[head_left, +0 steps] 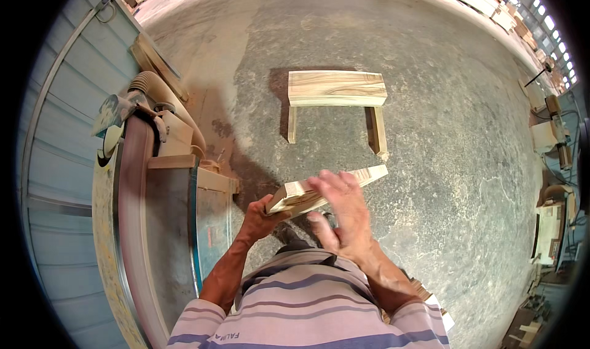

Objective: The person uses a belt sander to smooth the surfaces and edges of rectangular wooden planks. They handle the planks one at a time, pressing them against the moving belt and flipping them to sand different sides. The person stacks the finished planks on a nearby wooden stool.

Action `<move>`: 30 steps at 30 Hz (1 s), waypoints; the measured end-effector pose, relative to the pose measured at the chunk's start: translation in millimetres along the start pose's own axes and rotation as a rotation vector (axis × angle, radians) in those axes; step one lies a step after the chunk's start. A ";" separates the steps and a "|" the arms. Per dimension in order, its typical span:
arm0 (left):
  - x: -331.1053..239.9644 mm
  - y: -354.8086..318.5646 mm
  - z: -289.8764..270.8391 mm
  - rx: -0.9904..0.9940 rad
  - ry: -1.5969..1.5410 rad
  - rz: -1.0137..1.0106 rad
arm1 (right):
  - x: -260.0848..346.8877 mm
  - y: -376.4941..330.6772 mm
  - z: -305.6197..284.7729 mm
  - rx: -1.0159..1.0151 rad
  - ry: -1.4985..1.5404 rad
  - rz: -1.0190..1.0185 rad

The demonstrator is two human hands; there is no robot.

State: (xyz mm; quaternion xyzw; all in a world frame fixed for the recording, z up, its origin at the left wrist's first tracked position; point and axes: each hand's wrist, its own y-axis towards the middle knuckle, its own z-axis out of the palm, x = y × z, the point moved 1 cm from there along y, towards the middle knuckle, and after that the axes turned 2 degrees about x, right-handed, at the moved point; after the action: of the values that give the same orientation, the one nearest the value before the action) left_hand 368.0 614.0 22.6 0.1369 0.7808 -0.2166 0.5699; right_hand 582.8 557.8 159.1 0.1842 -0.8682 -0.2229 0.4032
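Observation:
My left hand [258, 218] is closed around the near left end of a pale wooden board [298, 189] with streaky brown grain. The board is held at waist height, tilted, its far end pointing to the right. Across its middle lies my right hand [345, 210], slightly blurred, fingers stretched out and thumb apart; whether it presses on the wood or just passes over it, I cannot tell. Beyond, a stack of similar wooden boards [338, 87] rests on two wooden bearers, a left bearer [292, 125] and a right bearer [378, 130].
Close on my left stands a belt sander with a long reddish belt [136, 214] and a ribbed hose [175, 106]. A corrugated metal wall [61, 140] runs behind it. Concrete floor [448, 164] stretches ahead and right. Machinery [553, 137] lines the far right.

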 end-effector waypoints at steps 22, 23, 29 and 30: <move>-93.2 28.4 -53.0 -0.516 -0.477 0.361 | -212.5 -195.6 38.9 -0.662 0.136 1.099; -74.6 27.7 -70.7 -0.524 -0.525 0.383 | -222.1 -207.9 49.4 -0.655 0.120 1.135; -20.7 -3.9 -109.5 -0.667 0.101 0.646 | -254.1 -233.6 60.1 -0.663 0.323 1.339; -14.4 -5.0 -111.1 -0.701 0.278 0.689 | -258.7 -230.2 58.6 -0.772 0.576 1.213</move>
State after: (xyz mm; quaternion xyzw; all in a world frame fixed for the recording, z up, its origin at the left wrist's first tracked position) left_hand 277.9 665.0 65.7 0.2145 0.7845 0.2789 0.5107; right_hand 726.3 509.4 -157.8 -0.4266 -0.5390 -0.1931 0.7002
